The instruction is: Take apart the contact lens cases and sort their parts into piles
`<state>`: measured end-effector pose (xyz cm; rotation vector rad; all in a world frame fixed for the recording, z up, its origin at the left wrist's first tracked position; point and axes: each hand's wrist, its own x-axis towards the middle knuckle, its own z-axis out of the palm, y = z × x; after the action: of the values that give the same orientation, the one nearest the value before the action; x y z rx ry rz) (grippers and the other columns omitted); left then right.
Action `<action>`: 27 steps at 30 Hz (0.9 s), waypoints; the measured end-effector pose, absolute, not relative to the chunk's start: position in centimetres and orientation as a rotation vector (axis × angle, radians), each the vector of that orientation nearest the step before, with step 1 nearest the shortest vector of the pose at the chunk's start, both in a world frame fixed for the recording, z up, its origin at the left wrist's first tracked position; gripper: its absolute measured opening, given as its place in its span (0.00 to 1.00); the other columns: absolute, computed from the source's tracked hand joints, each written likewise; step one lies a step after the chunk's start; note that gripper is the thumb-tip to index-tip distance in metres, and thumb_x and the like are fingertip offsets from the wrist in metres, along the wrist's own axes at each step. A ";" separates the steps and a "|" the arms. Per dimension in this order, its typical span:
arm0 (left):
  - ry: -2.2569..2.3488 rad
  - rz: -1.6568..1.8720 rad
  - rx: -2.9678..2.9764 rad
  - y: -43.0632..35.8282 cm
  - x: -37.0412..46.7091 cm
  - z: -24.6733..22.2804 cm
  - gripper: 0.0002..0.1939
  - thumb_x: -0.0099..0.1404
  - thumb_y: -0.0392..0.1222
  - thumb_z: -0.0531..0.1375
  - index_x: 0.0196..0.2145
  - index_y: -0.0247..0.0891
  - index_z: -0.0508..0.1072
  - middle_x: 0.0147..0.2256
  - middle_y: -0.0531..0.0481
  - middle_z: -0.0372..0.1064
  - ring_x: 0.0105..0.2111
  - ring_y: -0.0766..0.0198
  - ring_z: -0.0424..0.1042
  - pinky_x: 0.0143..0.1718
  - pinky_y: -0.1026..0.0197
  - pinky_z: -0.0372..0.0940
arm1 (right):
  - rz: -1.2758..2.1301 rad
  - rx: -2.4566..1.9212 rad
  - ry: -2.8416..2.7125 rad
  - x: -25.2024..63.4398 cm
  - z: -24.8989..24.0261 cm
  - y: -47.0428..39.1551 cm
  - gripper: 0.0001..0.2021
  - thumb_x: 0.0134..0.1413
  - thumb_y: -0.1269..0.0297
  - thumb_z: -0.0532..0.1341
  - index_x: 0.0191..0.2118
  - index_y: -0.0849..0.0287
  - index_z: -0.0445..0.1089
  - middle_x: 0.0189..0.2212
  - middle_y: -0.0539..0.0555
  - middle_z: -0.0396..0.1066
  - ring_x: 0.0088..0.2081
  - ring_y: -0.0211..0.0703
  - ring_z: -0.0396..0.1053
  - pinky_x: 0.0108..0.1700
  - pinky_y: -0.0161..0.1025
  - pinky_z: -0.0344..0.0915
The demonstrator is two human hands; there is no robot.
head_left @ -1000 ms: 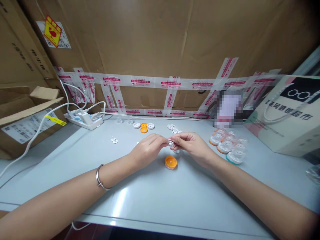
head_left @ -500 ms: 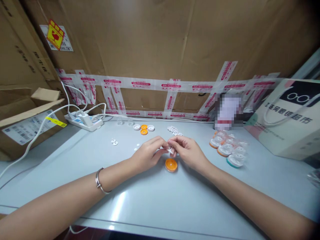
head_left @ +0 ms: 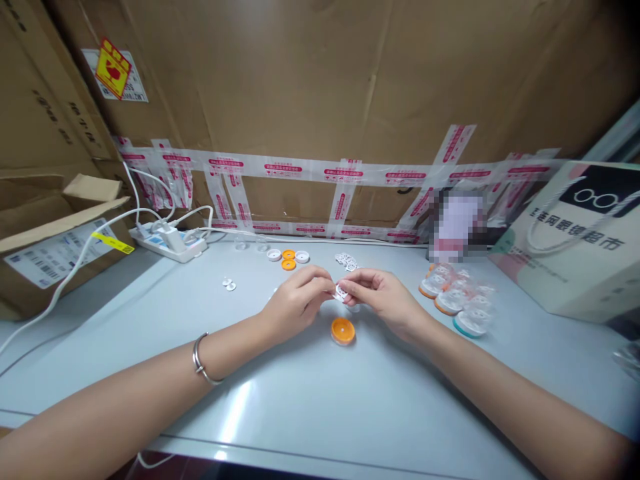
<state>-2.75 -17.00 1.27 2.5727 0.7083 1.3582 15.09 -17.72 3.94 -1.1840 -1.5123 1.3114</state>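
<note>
Between my fingertips is a small white openwork plastic piece [head_left: 341, 292]. My left hand [head_left: 301, 299] pinches its left side, and my right hand [head_left: 383, 295] grips it from the right with thumb and fingers. Just below, on the table, sits an orange round dish-like part [head_left: 343, 330] with a clear lower rim. Behind my hands lies a small pile of similar white openwork pieces [head_left: 346, 261]. A clear round part under my right fingers is mostly hidden.
Orange rings [head_left: 289, 264] and white rings [head_left: 273, 255] stand at the back, near clear round parts [head_left: 262, 245]. Small white discs [head_left: 231, 286] lie left. Several clear-topped round assemblies [head_left: 473, 320] are grouped right, before a paper bag [head_left: 575, 247]. A power strip [head_left: 173, 244] and open carton [head_left: 60, 247] stand left.
The white piece has turned in my fingers and now shows its flatter face. Both hands have shifted slightly, and the orange part stays in place.
</note>
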 end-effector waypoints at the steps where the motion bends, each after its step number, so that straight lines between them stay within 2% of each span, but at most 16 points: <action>1: 0.697 1.363 2.604 -17.0 -2.7 1.3 0.07 0.64 0.31 0.50 0.33 0.36 0.67 0.34 0.46 0.65 0.35 0.65 0.66 0.37 0.62 0.63 | 1.312 -1.196 -1.501 14.9 3.9 -17.9 0.12 0.42 0.57 0.64 0.28 0.62 0.69 0.21 0.49 0.68 0.24 0.34 0.66 0.31 0.34 0.64; 3: 0.706 1.325 2.585 -17.0 -2.7 1.3 0.07 0.64 0.31 0.50 0.33 0.36 0.67 0.32 0.47 0.67 0.33 0.65 0.66 0.36 0.62 0.63 | 1.224 -1.206 -1.560 14.6 3.8 -18.2 0.11 0.45 0.57 0.62 0.29 0.61 0.69 0.21 0.49 0.68 0.24 0.35 0.66 0.30 0.35 0.64; 6: 0.811 1.272 2.370 -17.2 -2.8 1.3 0.05 0.64 0.33 0.51 0.33 0.36 0.66 0.30 0.50 0.67 0.31 0.67 0.66 0.35 0.64 0.63 | 0.838 -1.159 -1.740 15.2 3.9 -18.1 0.10 0.49 0.58 0.59 0.30 0.60 0.70 0.23 0.51 0.70 0.26 0.37 0.67 0.31 0.35 0.64; 9: 0.887 1.230 2.266 -17.3 -2.9 1.3 0.03 0.63 0.35 0.53 0.33 0.36 0.67 0.31 0.50 0.67 0.32 0.68 0.66 0.36 0.65 0.62 | 0.564 -1.176 -1.680 17.7 3.5 -16.2 0.11 0.50 0.57 0.58 0.31 0.60 0.70 0.26 0.52 0.72 0.28 0.39 0.68 0.33 0.37 0.65; 12: 0.932 1.110 2.263 -17.2 -3.1 1.2 0.04 0.63 0.36 0.53 0.33 0.36 0.67 0.31 0.51 0.67 0.31 0.68 0.66 0.34 0.66 0.62 | 0.499 -1.398 -1.595 20.8 2.2 -13.3 0.13 0.44 0.56 0.61 0.30 0.61 0.73 0.28 0.55 0.74 0.30 0.42 0.70 0.33 0.38 0.65; 15: 0.992 1.047 2.248 -17.1 -3.3 1.1 0.04 0.63 0.37 0.53 0.32 0.36 0.66 0.29 0.52 0.67 0.29 0.69 0.66 0.31 0.67 0.62 | 0.483 -1.575 -1.613 22.5 0.7 -11.3 0.11 0.40 0.57 0.63 0.26 0.61 0.74 0.24 0.55 0.75 0.28 0.44 0.70 0.31 0.39 0.64; 20: 0.964 1.027 2.486 -17.8 -3.3 0.8 0.03 0.63 0.37 0.53 0.33 0.37 0.65 0.29 0.53 0.69 0.28 0.69 0.67 0.31 0.67 0.62 | 0.454 -1.615 -1.639 22.0 -0.2 -10.3 0.07 0.38 0.61 0.63 0.24 0.58 0.74 0.24 0.52 0.74 0.29 0.44 0.70 0.33 0.38 0.63; 27: 0.784 1.078 2.911 -18.8 -2.9 0.6 0.05 0.64 0.34 0.51 0.34 0.36 0.66 0.28 0.51 0.71 0.28 0.67 0.69 0.31 0.64 0.63 | 0.420 -1.638 -1.608 21.6 -0.3 -10.0 0.08 0.37 0.61 0.63 0.23 0.60 0.69 0.21 0.52 0.71 0.25 0.41 0.67 0.29 0.37 0.62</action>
<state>-2.90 -18.78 0.57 2.9109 0.7843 1.0783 21.56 -10.05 -0.29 -1.6383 -1.6081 0.4203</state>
